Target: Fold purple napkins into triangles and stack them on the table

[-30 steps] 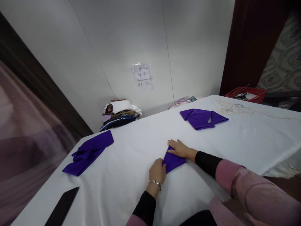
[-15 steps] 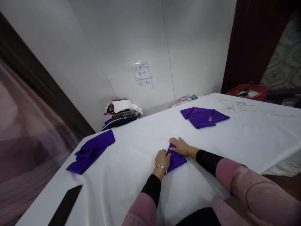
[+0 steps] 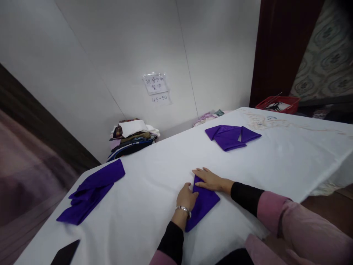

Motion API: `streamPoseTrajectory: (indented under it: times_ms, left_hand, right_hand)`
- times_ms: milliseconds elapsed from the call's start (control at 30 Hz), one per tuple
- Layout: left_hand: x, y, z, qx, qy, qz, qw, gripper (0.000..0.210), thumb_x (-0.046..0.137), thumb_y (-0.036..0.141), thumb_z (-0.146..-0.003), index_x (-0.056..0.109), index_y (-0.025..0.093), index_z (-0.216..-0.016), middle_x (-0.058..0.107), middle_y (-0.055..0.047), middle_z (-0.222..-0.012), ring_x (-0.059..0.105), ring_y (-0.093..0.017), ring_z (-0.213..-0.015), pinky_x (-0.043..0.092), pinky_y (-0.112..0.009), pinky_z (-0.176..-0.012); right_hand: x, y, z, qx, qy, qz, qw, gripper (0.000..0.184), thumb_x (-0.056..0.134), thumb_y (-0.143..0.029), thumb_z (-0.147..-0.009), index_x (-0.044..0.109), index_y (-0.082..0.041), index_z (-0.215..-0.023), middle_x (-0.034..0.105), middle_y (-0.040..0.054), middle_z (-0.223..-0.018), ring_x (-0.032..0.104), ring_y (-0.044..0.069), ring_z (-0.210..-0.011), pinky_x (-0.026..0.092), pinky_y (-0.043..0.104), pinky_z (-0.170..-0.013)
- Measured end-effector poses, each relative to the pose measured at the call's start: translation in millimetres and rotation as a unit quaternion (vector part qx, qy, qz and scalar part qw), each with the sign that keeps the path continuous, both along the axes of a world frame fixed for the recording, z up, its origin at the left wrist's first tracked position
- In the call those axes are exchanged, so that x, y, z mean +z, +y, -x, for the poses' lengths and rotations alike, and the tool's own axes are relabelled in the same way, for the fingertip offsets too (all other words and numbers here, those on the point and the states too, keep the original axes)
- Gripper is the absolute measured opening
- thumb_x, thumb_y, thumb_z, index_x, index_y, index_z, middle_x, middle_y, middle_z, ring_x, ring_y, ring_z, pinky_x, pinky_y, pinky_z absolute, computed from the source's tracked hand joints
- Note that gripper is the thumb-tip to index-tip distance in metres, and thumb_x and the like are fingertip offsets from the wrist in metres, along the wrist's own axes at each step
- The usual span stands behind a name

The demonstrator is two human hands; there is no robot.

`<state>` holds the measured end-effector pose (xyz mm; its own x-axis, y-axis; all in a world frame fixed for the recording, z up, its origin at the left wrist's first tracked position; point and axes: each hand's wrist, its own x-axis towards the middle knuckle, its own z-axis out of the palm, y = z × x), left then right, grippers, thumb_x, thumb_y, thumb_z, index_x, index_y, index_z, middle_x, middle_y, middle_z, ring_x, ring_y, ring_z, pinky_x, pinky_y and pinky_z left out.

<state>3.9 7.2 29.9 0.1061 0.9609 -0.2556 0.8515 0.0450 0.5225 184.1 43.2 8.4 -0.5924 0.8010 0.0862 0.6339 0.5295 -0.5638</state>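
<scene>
A folded purple cloth napkin [image 3: 205,202] lies on the white tablecloth in front of me, pointed at its far end and wider towards me. My right hand [image 3: 210,180] rests flat over its upper part, fingers stretched towards the left. Along the left edge is my left hand [image 3: 186,197], its thumb on the cloth and its fingers slightly bent, apart from the thumb. It wears a silver bracelet [image 3: 183,209]. The palm side of both hands is hidden.
Another purple napkin [image 3: 93,187] lies loosely folded at left, and a folded purple one [image 3: 230,138] lies farther back. A dark flat object [image 3: 65,253] is at the near left. Behind stand stacked clothes [image 3: 134,138] and a red basket [image 3: 293,105]. A paper sign [image 3: 156,84] hangs on the wall.
The view has shifted, so most things sit farther left. The left hand has moved along the napkin's left edge, and more of the napkin's near part shows. The right hand stays pressed on top.
</scene>
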Motion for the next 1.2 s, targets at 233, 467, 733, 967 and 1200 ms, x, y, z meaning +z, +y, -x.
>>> streamPoseTrajectory:
  times_ms: [233,467,733,967,1200]
  left_hand:
    - [0.5,-8.9,3.8,-0.005,-0.018,0.002,1.0,0.058,0.059,0.02,-0.075,0.043,0.011,-0.13,0.068,-0.002,-0.083,0.062,-0.016,-0.08,0.041,-0.022,-0.067]
    - [6.1,-17.7,5.9,-0.018,0.022,0.005,1.0,0.052,0.058,0.019,-0.077,0.047,0.012,-0.128,0.068,-0.005,-0.092,0.061,-0.017,-0.089,0.04,-0.024,-0.073]
    - [3.6,-25.5,9.0,-0.018,0.009,0.006,1.0,0.052,0.057,0.017,-0.077,0.046,0.014,-0.128,0.067,-0.004,-0.089,0.06,-0.018,-0.086,0.04,-0.024,-0.071]
    - [3.2,-25.2,10.3,-0.019,-0.009,0.008,1.0,0.053,0.057,0.016,-0.075,0.047,0.014,-0.127,0.067,-0.004,-0.088,0.06,-0.018,-0.086,0.04,-0.025,-0.069]
    - [-4.6,-23.8,14.9,-0.013,-0.047,0.007,0.999,0.06,0.059,0.018,-0.073,0.043,0.013,-0.13,0.064,-0.002,-0.082,0.058,-0.017,-0.076,0.041,-0.025,-0.068]
  right_hand:
    - [0.1,-11.7,0.8,0.024,0.068,0.025,0.997,0.075,0.043,-0.057,-0.086,0.02,-0.018,-0.147,0.028,0.0114,-0.149,0.023,0.023,-0.137,0.007,0.045,-0.112]
    - [3.7,-19.9,4.4,-0.064,0.029,0.025,0.997,0.075,0.04,-0.055,-0.088,0.018,-0.014,-0.147,0.021,0.014,-0.151,0.014,0.027,-0.139,0.007,0.047,-0.112]
    - [-1.4,-44.8,6.4,-0.067,0.109,0.019,0.992,0.071,0.055,-0.041,-0.083,0.027,-0.021,-0.145,0.043,0.0126,-0.141,0.039,0.03,-0.126,0.024,0.049,-0.106]
    - [-11.2,-41.0,12.4,-0.096,0.31,0.187,0.927,0.077,0.059,-0.022,-0.074,0.028,-0.027,-0.144,0.049,0.0082,-0.135,0.054,0.023,-0.107,0.044,0.041,-0.089]
    - [-13.3,-32.1,14.2,-0.105,0.483,0.37,0.787,0.1,0.072,-0.019,-0.056,0.024,-0.022,-0.144,0.061,0.008,-0.111,0.061,0.015,-0.079,0.046,0.03,-0.069]
